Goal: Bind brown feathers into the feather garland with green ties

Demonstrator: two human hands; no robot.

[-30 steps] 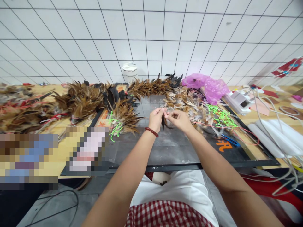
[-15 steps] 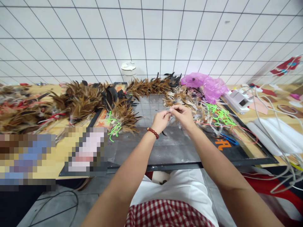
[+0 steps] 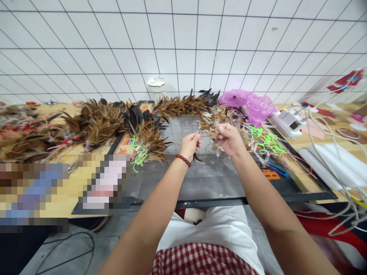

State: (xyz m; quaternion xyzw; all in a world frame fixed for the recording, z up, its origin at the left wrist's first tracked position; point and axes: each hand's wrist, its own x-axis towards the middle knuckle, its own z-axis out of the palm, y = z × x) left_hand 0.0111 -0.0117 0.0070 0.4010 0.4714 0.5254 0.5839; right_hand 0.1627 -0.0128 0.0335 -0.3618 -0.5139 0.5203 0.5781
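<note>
Left hand [image 3: 189, 147] clamps the dark feather [image 3: 197, 157], pointing to five o'clock, presumably steadying it. Right hand [image 3: 231, 140], at its three o'clock, is curled; contents cannot be told. Feather pile [image 3: 210, 121] at two o'clock likely eases reach.

a slim, nearly black feather [image 3: 196, 157] is held in the left grip [image 3: 190, 146], its tip showing below the curled fingers and slanting rightward, the rest hidden. tan-and-white feathers [image 3: 208, 121] lie in a loose, ruffled heap beyond both grips, nearest the right grip [image 3: 230, 140].
</note>
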